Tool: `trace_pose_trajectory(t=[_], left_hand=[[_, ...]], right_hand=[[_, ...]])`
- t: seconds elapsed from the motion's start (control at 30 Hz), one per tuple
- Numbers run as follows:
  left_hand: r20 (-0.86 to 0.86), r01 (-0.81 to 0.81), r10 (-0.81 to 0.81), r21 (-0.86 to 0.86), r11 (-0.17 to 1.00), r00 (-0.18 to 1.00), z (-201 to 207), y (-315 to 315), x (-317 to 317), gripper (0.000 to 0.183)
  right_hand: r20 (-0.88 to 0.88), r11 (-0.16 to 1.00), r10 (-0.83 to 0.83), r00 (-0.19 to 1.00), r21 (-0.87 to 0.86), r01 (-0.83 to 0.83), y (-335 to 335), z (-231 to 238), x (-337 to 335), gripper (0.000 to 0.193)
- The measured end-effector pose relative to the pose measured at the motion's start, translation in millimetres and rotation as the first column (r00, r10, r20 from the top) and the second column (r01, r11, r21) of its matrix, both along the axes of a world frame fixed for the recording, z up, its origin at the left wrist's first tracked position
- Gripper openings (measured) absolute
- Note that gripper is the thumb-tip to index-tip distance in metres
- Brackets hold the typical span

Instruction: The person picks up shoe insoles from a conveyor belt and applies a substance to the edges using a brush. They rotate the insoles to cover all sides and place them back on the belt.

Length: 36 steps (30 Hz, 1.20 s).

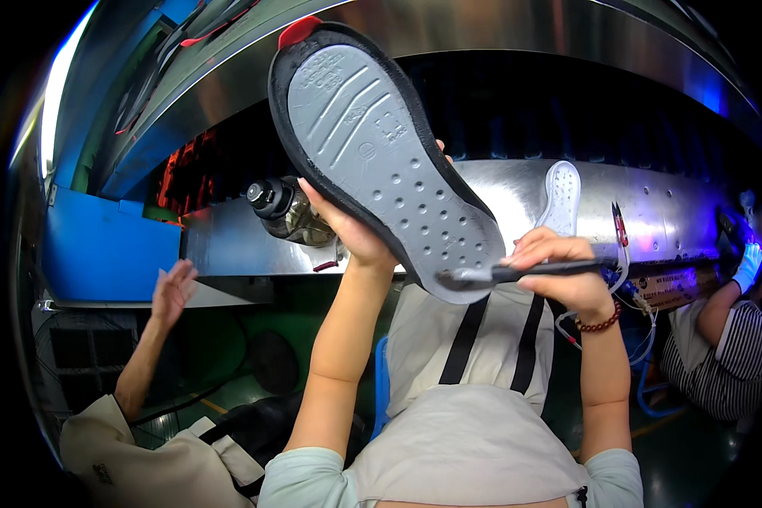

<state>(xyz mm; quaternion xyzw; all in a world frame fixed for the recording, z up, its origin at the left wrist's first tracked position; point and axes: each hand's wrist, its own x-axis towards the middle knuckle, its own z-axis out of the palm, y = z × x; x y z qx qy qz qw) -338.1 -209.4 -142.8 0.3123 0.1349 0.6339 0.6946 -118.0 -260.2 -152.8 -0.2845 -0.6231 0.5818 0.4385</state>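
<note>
A large shoe sole [381, 161] is held up tilted before me, with a grey dimpled face, a black rim and a red tab at its upper end. My left hand [356, 229] is closed around its left edge, with some fingers hidden behind it. In my right hand [567, 275] is a brush [521, 272] with a dark handle, gripped between thumb and fingers. Its dark tip meets the grey face near the sole's narrow lower end. A beaded bracelet circles my right wrist.
Behind the sole runs a metal bench [483, 182] carrying a bottle with a black cap [292, 212], a pale insole [560, 196] and a pointed red-handled tool [620, 224]. A blue box [110, 250] stands left. Co-workers' hands show at left [173, 292] and, blue-lit, right [748, 264].
</note>
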Motion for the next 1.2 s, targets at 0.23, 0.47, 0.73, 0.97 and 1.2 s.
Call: trace_pose_trajectory(t=[0.23,0.47,0.73,0.97,1.2], left_hand=[[-0.078,0.017,-0.017,-0.006,1.0,0.997,14.5,-1.4,5.4,0.095],[0.266,0.262,-0.258,0.023,0.965,0.929,-36.2,-30.3,0.3,0.065],[-0.172,0.513,-0.564,-0.268,0.815,0.807,17.0,-21.1,-8.7,0.061],[-0.071,0.503,-0.662,-0.592,0.63,0.746,2.4,-21.5,-20.0,0.044],[-0.16,0.499,-0.745,-0.649,0.574,0.648,0.3,-17.8,-25.2,0.045]], right_hand=[[-0.261,0.985,0.1,0.96,-0.112,-0.133,5.8,-11.1,5.5,0.017],[-0.199,0.995,0.083,0.976,-0.04,-0.093,-10.7,-1.2,-25.0,0.018],[0.061,0.963,0.093,0.994,0.248,-0.105,3.5,18.9,-10.7,0.018],[0.201,0.853,0.44,0.875,0.212,-0.477,8.9,43.0,-6.0,0.021],[0.482,0.743,0.515,0.709,0.162,-0.65,24.5,63.9,-4.0,0.013]])
